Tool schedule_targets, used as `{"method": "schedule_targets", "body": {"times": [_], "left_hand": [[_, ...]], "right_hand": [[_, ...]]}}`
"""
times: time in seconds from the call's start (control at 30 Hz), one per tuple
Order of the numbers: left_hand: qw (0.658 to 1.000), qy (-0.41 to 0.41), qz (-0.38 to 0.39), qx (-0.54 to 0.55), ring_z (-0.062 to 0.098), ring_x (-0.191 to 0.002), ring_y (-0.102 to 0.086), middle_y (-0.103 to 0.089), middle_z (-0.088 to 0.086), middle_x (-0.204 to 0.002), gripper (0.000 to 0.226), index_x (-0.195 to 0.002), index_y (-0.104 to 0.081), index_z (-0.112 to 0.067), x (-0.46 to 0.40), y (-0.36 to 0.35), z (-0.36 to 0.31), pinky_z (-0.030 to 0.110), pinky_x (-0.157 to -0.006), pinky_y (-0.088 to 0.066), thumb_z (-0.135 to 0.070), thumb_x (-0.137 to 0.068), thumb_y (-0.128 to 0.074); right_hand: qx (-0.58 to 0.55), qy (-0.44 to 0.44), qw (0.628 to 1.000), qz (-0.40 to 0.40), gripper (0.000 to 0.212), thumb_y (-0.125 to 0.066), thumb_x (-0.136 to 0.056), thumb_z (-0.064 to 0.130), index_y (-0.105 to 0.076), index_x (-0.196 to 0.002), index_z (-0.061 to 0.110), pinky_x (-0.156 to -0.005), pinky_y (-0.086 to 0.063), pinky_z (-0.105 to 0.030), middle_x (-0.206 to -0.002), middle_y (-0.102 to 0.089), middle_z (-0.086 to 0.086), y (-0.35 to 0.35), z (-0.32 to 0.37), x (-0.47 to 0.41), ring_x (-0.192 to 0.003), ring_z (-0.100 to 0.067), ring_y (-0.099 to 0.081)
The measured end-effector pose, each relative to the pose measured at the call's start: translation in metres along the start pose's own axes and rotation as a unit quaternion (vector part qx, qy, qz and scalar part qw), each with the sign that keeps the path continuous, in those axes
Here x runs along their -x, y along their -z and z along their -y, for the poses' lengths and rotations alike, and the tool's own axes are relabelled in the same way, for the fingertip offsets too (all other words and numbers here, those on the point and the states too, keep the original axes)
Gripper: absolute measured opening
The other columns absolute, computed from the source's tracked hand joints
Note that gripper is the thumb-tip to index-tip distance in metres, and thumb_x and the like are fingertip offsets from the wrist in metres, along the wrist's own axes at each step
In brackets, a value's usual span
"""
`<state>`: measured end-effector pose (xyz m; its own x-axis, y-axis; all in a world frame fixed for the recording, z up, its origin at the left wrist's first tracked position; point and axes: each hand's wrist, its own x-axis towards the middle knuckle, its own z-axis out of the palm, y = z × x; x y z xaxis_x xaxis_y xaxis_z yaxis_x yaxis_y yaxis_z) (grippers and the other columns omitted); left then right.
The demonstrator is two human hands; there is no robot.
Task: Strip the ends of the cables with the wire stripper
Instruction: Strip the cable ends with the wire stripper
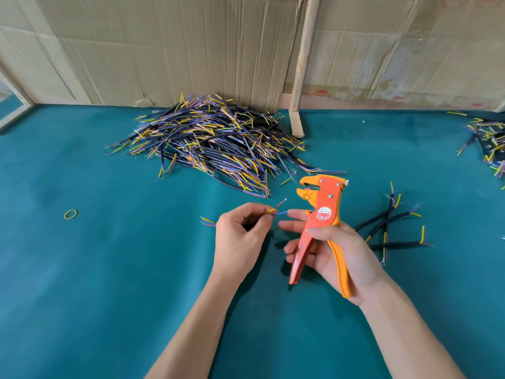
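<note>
The left hand [241, 233] is pinching a short cable [274, 211] between thumb and curled fingers, its sheath hidden inside the fist; only thin coloured cores are showing, a yellow, a red and a blue one fanning out to the right, and more core tips are poking out on the left side of the hand. The right hand [340, 254] is gripping the orange wire stripper [322, 228] by its 2 handles, thumb lying across the body, fingers wrapping the left handle from behind; 2 fingertips are reaching toward the blue core, and contact is hard to make out. The stripper's jaws are standing parted and pointing left, just beyond the cable ends and not touching them. To the right of that hand, a few black cables [388, 222] are lying crossed on the green table cover [109, 269], partly hidden by the wrist. Farther back, a large heap of cables [216, 140] is resting against the cardboard wall [164, 50], beside a leaning wooden stick [303, 64]. Another cable pile [489, 138] is being cut off by the right edge. A rubber band [71, 214] is lying to the left.
</note>
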<state>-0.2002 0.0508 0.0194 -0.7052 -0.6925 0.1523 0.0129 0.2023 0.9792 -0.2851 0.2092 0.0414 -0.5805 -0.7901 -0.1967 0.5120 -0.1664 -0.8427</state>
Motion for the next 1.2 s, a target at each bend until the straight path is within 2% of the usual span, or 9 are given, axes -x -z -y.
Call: {"method": "schedule_targets", "body": {"times": [0.1,0.23,0.5,0.63,0.93,1.2], "left_hand": [[0.995,-0.018,-0.094,-0.026,0.006,-0.066,-0.061,-0.072,-0.008,-0.074,0.02,-0.083,-0.075,-0.023,0.001,-0.003,0.001,0.02,-0.065,-0.048,-0.006,-0.09,-0.068],[0.982,-0.048,-0.162,-0.081,0.008,-0.075,-0.063,-0.07,-0.008,-0.082,0.015,-0.09,-0.073,-0.021,0.002,-0.001,0.002,0.02,-0.071,-0.048,-0.007,-0.094,-0.066],[0.97,-0.119,-0.161,-0.14,0.011,-0.076,-0.058,-0.064,-0.007,-0.081,0.017,-0.091,-0.071,-0.015,0.005,-0.005,-0.004,0.015,-0.071,-0.044,-0.001,-0.093,-0.063],[0.967,-0.132,-0.154,-0.154,0.01,-0.075,-0.057,-0.064,-0.007,-0.081,0.017,-0.09,-0.072,-0.012,0.005,-0.006,-0.005,0.02,-0.072,-0.046,0.002,-0.092,-0.063],[0.966,-0.157,-0.138,-0.154,0.008,-0.075,-0.057,-0.065,-0.007,-0.082,0.015,-0.091,-0.073,-0.009,0.007,-0.006,-0.004,0.017,-0.071,-0.046,0.003,-0.09,-0.064],[0.967,-0.159,-0.132,-0.148,0.008,-0.075,-0.057,-0.065,-0.007,-0.081,0.015,-0.092,-0.073,-0.01,0.008,-0.006,-0.004,0.018,-0.071,-0.047,0.001,-0.09,-0.063]], "right_hand": [[0.027,-0.033,0.999,0.015,0.05,-0.075,-0.073,0.01,-0.069,-0.121,-0.001,-0.078,-0.06,-0.045,-0.111,-0.068,-0.035,0.004,0.001,0.005,-0.087,-0.042,-0.071],[0.07,-0.083,0.994,0.032,0.029,-0.07,-0.081,0.006,-0.073,-0.109,-0.002,-0.079,-0.06,-0.047,-0.099,-0.069,-0.032,0.002,0.0,0.006,-0.089,-0.046,-0.071],[0.072,-0.091,0.993,0.035,0.014,-0.07,-0.081,0.005,-0.072,-0.095,0.003,-0.068,-0.059,-0.045,-0.081,-0.06,-0.023,-0.007,0.003,0.004,-0.071,-0.036,-0.063],[0.09,-0.081,0.992,0.037,0.009,-0.071,-0.082,0.009,-0.074,-0.09,0.007,-0.066,-0.058,-0.045,-0.077,-0.061,-0.022,-0.009,0.001,0.004,-0.067,-0.036,-0.061],[0.117,-0.069,0.991,0.019,0.022,-0.072,-0.082,0.013,-0.068,-0.099,-0.002,-0.06,-0.056,-0.043,-0.073,-0.059,-0.021,-0.009,-0.002,0.005,-0.062,-0.035,-0.061],[0.119,-0.071,0.99,0.013,0.019,-0.072,-0.082,0.013,-0.071,-0.096,0.001,-0.06,-0.056,-0.043,-0.072,-0.057,-0.019,-0.009,-0.002,0.005,-0.06,-0.033,-0.057]]}}
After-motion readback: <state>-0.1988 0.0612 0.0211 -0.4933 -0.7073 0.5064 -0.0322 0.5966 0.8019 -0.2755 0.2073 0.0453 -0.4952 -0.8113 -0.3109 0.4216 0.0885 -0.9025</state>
